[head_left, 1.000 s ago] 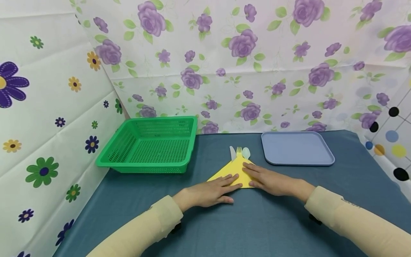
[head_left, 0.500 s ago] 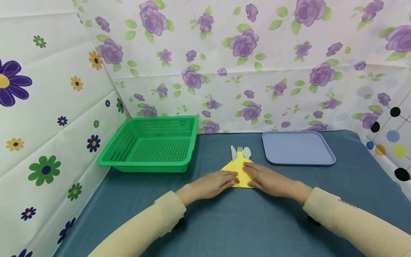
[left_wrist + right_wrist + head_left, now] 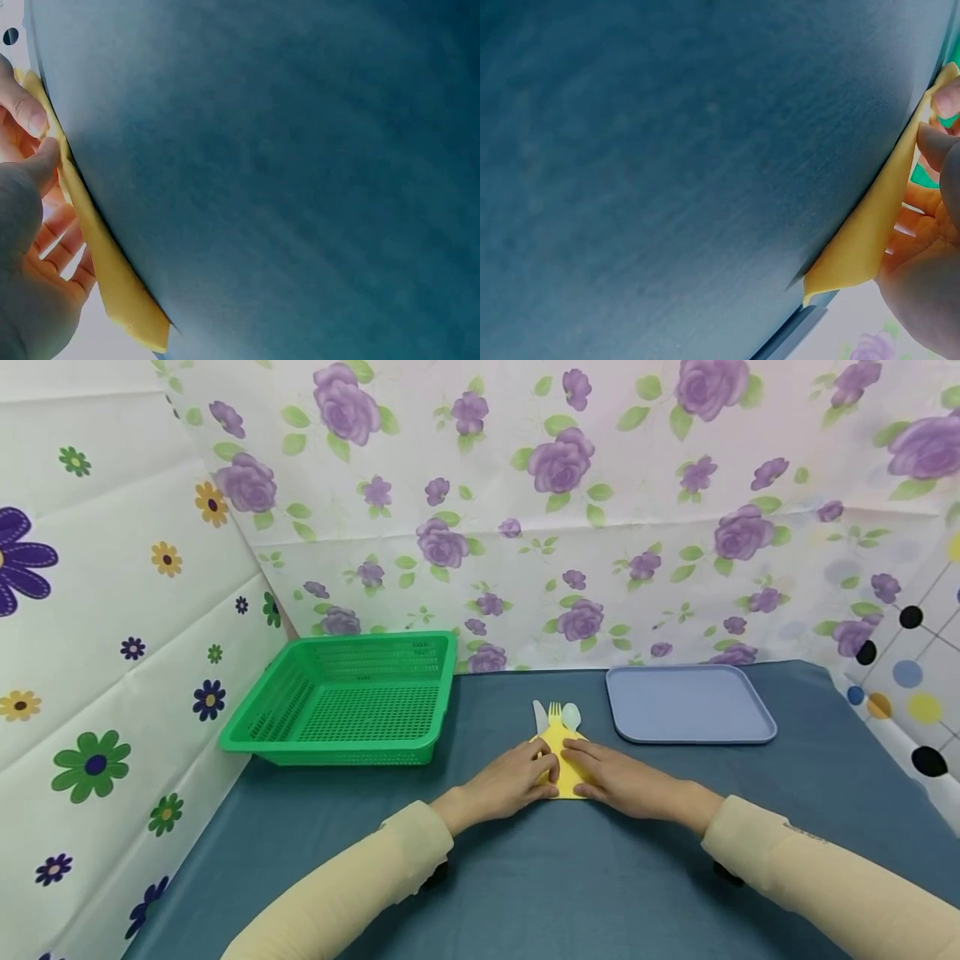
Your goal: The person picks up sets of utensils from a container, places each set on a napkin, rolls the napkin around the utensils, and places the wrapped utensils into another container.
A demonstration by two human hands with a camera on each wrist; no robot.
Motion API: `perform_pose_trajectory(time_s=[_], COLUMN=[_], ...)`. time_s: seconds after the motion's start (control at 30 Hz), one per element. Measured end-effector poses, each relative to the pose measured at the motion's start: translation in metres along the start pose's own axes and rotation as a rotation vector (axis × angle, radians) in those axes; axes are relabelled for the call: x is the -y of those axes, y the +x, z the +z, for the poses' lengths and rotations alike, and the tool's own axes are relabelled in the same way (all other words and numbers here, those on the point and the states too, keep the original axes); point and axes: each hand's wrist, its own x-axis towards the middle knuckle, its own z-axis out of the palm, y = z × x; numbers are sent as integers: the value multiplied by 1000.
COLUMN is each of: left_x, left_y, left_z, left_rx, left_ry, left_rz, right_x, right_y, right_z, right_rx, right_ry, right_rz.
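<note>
From my seat at the controls I start at the left, where a green perforated plastic basket [image 3: 351, 697] sits on the table [image 3: 600, 877], which is covered in a dark blue-green cloth; nothing shows inside it. Moving toward the middle, my left hand [image 3: 513, 777] lies on the left flap of the yellow paper napkin [image 3: 564, 770], which sits at the centre of the table between basket and tray; the wrist view shows thumb and fingers pinching the folded edge. Out of the napkin's far end poke a pale plastic knife [image 3: 539, 717], a yellow fork [image 3: 556, 714] and a pale blue spoon [image 3: 572, 716], side by side. The napkin looks narrow, thin and sharply creased, its sides drawn in over the cutlery handles. My right hand [image 3: 622, 777] presses the right flap, thumb and fingers closed on that edge too. I judge the wrap well along: the cutlery is laid in and both sides folded, with the bundle not yet lifted or set anywhere. Further right, a flat grey-blue plastic tray [image 3: 690, 706] lies bare.
</note>
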Motion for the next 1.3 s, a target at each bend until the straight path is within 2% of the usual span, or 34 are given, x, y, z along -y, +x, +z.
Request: perform_pose_trajectory(time_s=[0.1,0.37,0.73,1.03,1.3], left_x=[1,8,15,22,31], left_y=[-1,-8,-23,-37,-50], left_z=[0,-2,-6,-11,-13], left_rx=[13,48,131,266,294], left_ry=[-14,-50,32,-6,-50], left_rz=[-31,-41,-27,-107,-132], right_x=[-1,-2,-4,0,0], right_y=[0,0,-2,-2,-1], right_z=[0,1,0,-3,-2], right_rx=[1,16,23,31,32], right_ry=[-2,9,12,31,35], right_rz=[-4,3,-1,13,9])
